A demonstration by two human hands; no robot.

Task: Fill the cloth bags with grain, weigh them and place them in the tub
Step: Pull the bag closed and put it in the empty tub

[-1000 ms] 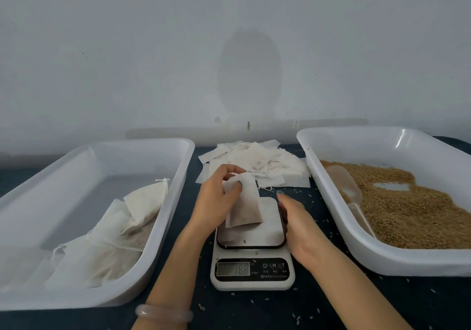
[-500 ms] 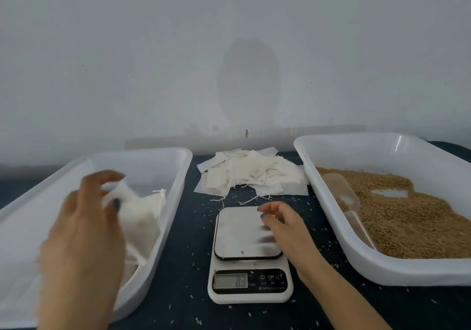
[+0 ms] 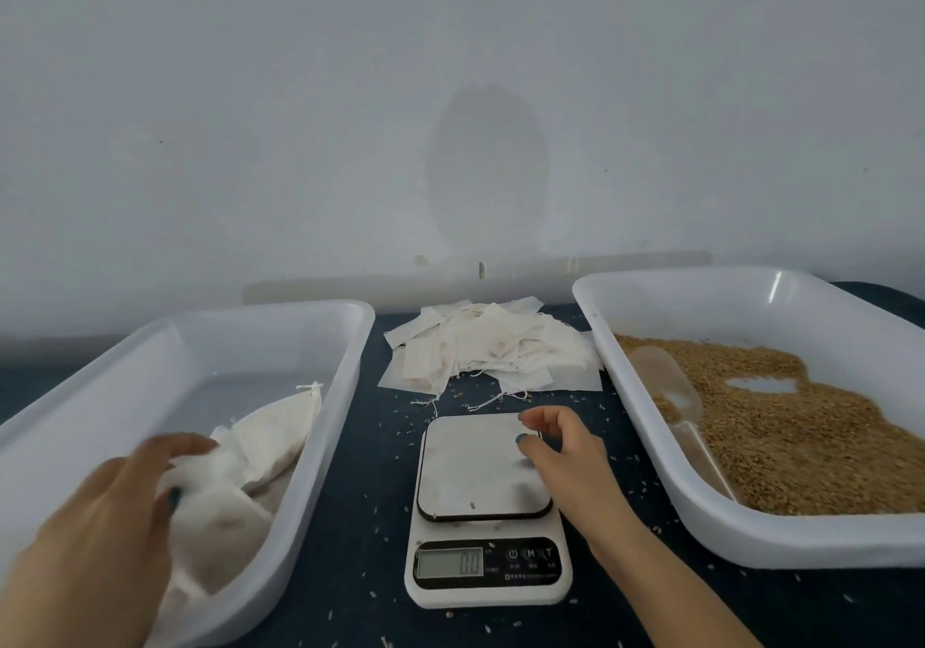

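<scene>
Weighed bag (image 3: 215, 477) has gone from the scale (image 3: 488, 592) into the left tub (image 3: 280, 312) over the last second; left hand (image 3: 100, 522) carried it across and now lies on it, fingers over the top; motion blur, so cannot tell whether the grip pinches the cloth or has let go; bag sits among other filled bags (image 3: 280, 427) at the near end of that tub; one drawstring knot sticks up at the far edge of the heap.

Handling, my guess: thin soft cloth, slumps with loose grain inside, light, not fragile; best taken at the gathered neck by the drawstring so nothing spills.

Right hand (image 3: 560, 447) hovers over the far right corner of the platform (image 3: 475, 467); grip loosely curled, pinching nothing; platform bare but for a speck or two.

Display (image 3: 450, 563) reads 0.0; buttons beside it show a power symbol, M and T; small print under them too small to read; no brand legible.

Empty bags (image 3: 490, 352) heaped on the bench (image 3: 365, 447) just behind the scale; right tub (image 3: 751, 547) holds grain (image 3: 801, 437) with a clear scoop (image 3: 670, 387) lying in it; stray grains dot the bench.
</scene>
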